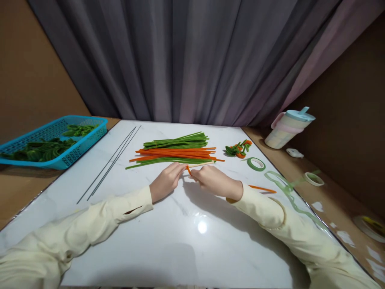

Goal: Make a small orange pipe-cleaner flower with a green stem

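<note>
My left hand (167, 181) is closed in a pinch on a thin pale wooden stick (202, 164), which points right just above the knuckles of my right hand. An orange pipe cleaner (188, 169) bends at the stick between both hands. Its other part is pinched in my right hand (215, 181), whose fingertips are mostly hidden. A straight orange length (263, 188) shows past the right wrist; whether it is the same piece I cannot tell. Behind the hands lie a bundle of green pipe cleaners (177, 141), orange pipe cleaners (177, 153) and several loose green ones (135, 165).
At left, a blue basket (64, 162) holds green fuzzy leaf shapes. Thin dark wires (112, 162) lie nearby. To the right are small orange-and-green pipe cleaner pieces (240, 149), green tape (262, 167), a loose tape strip (290, 190) and a lidded cup (287, 130).
</note>
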Action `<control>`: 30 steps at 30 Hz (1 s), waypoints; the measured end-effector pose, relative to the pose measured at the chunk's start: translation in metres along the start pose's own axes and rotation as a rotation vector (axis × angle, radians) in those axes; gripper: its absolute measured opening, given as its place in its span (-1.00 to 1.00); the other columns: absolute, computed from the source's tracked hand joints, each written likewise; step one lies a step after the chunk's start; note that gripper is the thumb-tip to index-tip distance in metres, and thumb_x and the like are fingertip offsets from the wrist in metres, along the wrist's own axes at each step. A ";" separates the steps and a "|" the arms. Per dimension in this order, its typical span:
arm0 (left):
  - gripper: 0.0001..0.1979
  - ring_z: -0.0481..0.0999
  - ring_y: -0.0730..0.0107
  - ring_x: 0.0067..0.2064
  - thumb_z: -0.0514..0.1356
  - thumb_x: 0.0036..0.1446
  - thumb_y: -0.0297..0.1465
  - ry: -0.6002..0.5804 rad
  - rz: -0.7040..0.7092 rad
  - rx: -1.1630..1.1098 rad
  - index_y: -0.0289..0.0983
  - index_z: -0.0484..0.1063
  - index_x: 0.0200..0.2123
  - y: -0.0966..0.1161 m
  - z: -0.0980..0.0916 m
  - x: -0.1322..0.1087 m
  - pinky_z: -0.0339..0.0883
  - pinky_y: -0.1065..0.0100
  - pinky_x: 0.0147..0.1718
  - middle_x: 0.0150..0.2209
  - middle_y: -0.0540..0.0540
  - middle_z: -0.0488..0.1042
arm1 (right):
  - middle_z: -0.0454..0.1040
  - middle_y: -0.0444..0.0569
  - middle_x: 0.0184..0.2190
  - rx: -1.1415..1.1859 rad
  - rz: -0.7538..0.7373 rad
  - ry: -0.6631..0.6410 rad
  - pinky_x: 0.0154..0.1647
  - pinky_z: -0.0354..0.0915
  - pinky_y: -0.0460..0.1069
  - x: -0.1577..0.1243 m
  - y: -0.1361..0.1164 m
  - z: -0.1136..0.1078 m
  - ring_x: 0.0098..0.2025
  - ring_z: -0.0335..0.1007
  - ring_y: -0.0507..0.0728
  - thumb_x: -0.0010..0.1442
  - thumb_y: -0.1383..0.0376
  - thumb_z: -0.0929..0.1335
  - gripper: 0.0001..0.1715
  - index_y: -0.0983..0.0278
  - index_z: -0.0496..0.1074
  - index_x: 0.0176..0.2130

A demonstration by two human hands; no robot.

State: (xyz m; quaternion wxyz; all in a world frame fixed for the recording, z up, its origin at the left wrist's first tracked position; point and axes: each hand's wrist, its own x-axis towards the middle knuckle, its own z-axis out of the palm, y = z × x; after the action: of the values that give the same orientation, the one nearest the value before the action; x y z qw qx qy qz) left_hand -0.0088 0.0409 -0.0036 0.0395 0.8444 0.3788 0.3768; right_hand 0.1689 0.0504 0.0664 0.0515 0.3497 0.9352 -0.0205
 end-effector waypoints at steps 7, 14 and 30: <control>-0.72 0.32 0.30 -0.31 -0.12 0.19 -0.59 -0.152 0.131 0.110 -0.39 0.30 -0.10 0.004 -0.003 -0.003 0.32 0.28 -0.31 -0.38 -0.16 0.34 | 0.45 -0.01 -0.51 -0.276 -0.122 0.062 -0.54 -0.23 -0.06 -0.003 0.018 -0.003 -0.57 0.22 -0.01 0.15 0.51 0.17 -0.76 0.34 0.36 -0.27; -0.72 0.30 0.38 -0.36 -0.13 0.20 -0.58 -0.129 0.185 -0.077 -0.35 0.30 -0.13 0.014 -0.011 -0.002 0.28 0.39 -0.36 -0.41 -0.12 0.31 | 0.43 -0.06 -0.49 0.018 -0.240 0.089 -0.53 -0.15 -0.10 0.000 0.037 -0.010 -0.55 0.16 -0.04 0.21 0.35 0.21 -0.81 0.30 0.40 -0.30; -0.76 0.17 0.53 -0.49 0.05 0.19 -0.29 -0.005 -0.465 -0.937 -0.36 0.37 -0.36 0.054 -0.047 0.023 0.09 0.44 -0.47 -0.56 0.04 0.18 | 0.34 -0.13 -0.54 0.509 -0.327 0.281 -0.44 0.11 -0.14 -0.009 0.031 -0.026 -0.49 0.22 -0.03 0.19 0.41 0.12 -0.74 0.33 0.33 -0.38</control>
State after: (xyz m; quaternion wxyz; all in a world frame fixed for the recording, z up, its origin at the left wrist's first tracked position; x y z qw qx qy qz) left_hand 0.0027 0.0078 0.0626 0.4967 0.6304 0.3470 0.4853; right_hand 0.1939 0.0702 0.0931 -0.1709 0.1961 0.9418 -0.2127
